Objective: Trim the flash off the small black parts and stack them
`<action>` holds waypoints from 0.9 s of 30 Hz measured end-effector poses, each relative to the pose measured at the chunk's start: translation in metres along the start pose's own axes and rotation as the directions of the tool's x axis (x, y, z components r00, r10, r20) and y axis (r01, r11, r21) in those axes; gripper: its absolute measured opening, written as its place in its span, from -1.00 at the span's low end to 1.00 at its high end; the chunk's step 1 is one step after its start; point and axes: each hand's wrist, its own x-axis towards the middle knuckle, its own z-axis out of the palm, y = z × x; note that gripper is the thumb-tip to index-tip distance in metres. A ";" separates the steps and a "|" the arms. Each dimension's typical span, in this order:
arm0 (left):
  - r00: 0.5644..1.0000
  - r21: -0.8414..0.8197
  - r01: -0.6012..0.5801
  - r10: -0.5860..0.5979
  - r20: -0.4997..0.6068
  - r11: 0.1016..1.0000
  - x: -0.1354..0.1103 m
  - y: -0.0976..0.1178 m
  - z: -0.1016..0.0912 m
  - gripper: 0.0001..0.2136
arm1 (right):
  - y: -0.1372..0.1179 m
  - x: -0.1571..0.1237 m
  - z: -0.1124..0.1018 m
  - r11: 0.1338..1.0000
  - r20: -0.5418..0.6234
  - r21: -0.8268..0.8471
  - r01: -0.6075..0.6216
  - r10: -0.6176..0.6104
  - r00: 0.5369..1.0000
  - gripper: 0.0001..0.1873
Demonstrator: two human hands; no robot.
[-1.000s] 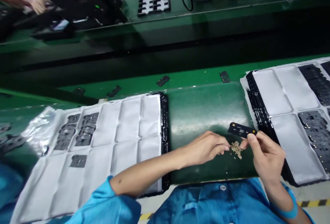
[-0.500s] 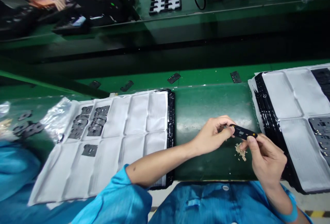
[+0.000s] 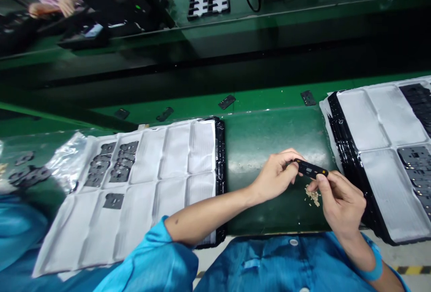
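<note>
My left hand (image 3: 278, 175) and my right hand (image 3: 338, 202) pinch the two ends of a small flat black part (image 3: 309, 168) just above the green bench (image 3: 266, 135). Both hands are closed on it. Below the part lies a little heap of pale crumbs (image 3: 313, 195). To the left, a white-lined black tray (image 3: 144, 184) holds a few dark flat parts (image 3: 112, 166). A second tray (image 3: 377, 148) on the right holds more dark parts (image 3: 415, 166).
Loose black parts (image 3: 227, 102) lie along the back edge of the bench. More loose parts (image 3: 28, 173) sit on clear plastic at the far left. Another person's hand (image 3: 65, 4) shows at the top left beyond a conveyor. A small parts tray (image 3: 208, 0) stands at the back.
My left hand rose from the crumb heap and took hold of the left end of the black part. My right hand kept hold of the part throughout.
</note>
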 end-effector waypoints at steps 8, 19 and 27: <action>0.960 0.231 0.050 -0.111 0.259 0.972 -0.018 -0.016 0.004 -0.85 | -0.002 0.004 -0.007 0.985 -0.148 0.057 -0.161 0.167 0.975 -0.84; 0.993 0.305 -0.091 0.062 0.103 0.948 -0.011 0.019 -0.022 -0.72 | -0.011 0.004 -0.006 0.976 -0.111 0.068 -0.208 0.214 0.970 -0.80; 0.998 0.022 0.065 -0.065 0.002 0.998 -0.003 0.016 -0.005 -0.83 | -0.010 0.000 0.003 0.989 -0.071 0.070 -0.132 0.137 0.988 -0.87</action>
